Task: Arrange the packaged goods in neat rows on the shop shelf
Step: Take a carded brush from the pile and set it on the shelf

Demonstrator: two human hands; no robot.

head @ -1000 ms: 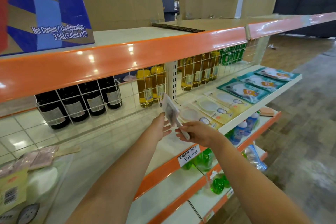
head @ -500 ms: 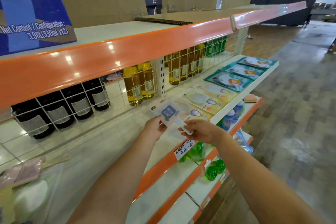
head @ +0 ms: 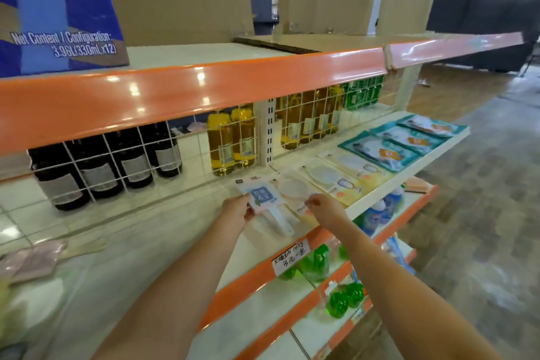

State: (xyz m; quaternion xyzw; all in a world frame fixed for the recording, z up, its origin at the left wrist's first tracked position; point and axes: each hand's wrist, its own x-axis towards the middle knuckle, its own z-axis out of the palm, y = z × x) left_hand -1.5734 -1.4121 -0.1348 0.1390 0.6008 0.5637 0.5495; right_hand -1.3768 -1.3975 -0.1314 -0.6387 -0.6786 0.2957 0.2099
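- The pink packet (head: 264, 199) lies flat on the shelf (head: 409, 172), long axis running from upper left to lower right, handle toward the shelf's front edge.
- Left hand (head: 235, 212) pinches its left edge; right hand (head: 323, 207) pinches the neighbouring yellow packet (head: 301, 199).
- Bare shelf lies at the packet's left.

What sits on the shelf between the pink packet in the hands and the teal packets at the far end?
In the head view, a row of pale yellow packets lies flat between the pink packet and the teal packets, all along the white shelf.
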